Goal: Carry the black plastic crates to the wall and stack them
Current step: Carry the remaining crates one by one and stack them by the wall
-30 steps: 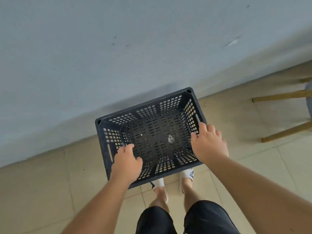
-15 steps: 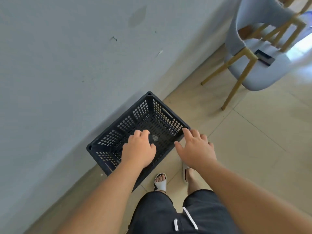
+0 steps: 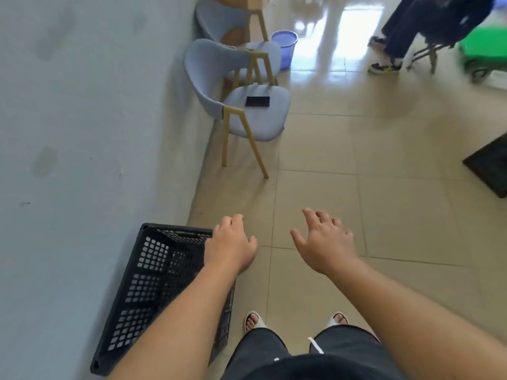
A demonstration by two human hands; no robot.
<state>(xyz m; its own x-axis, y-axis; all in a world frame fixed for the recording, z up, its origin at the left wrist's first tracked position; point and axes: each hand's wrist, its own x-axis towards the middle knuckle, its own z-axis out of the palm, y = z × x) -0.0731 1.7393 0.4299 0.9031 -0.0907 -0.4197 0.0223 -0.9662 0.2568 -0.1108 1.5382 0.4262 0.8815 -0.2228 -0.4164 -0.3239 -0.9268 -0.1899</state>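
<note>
A black perforated plastic crate [image 3: 153, 281] sits on the floor against the grey wall [image 3: 82, 133], at the lower left. My left hand [image 3: 233, 245] hovers over the crate's right rim with loosely curled fingers and holds nothing. My right hand [image 3: 323, 242] is out over the bare tiles to the right, fingers spread and empty. At the right edge of the view lies another black crate [image 3: 491, 168], only partly in frame.
Two grey chairs [image 3: 247, 105] with wooden legs stand along the wall ahead; a black phone [image 3: 257, 101] lies on the nearer seat. Behind them is a purple bucket [image 3: 285, 46]. A seated person's legs [image 3: 395, 37] and a green object [image 3: 485, 48] are at the far right.
Both hands have let go of the crate, which now rests by the wall. The view has swung right, away from the wall and toward the room.
</note>
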